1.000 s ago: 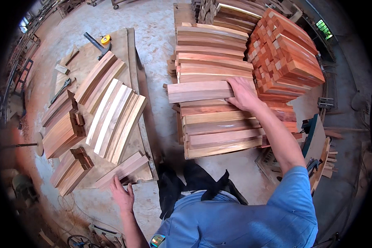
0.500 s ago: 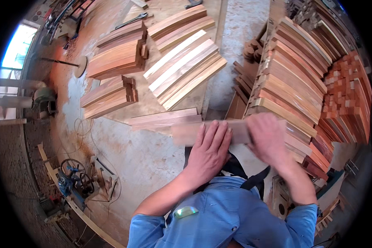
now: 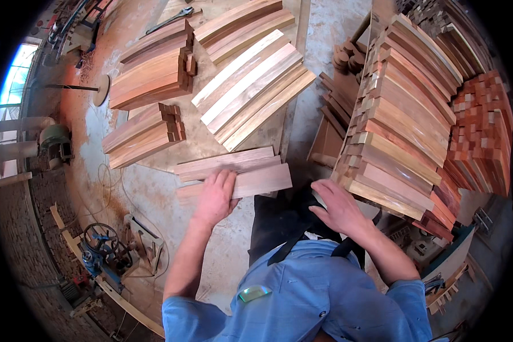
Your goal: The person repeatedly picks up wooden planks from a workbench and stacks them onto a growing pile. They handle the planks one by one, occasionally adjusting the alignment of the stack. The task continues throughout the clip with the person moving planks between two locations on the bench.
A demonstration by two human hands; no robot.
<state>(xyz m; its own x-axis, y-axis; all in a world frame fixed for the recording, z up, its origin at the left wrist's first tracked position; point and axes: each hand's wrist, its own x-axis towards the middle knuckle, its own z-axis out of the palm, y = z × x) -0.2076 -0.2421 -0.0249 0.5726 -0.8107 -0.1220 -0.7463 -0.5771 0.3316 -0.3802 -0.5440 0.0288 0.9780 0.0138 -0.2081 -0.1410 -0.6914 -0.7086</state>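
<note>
My left hand is closed over a pale, flat wooden board, fingers on its top and thumb at its near edge. The board lies slantwise beside similar pale boards at the near edge of the work table. My right hand holds nothing. Its fingers reach out with the thumb apart, between the board's right end and the big stack of curved boards.
Light curved boards lie on the table, with reddish stacks to their left. An adjustable wrench sits at the back. Reddish blocks are piled far right. A blue machine with a handwheel stands lower left.
The board has moved left and down beside the other pale boards, with my left hand on it. My right hand has let go of its right end and drawn back.
</note>
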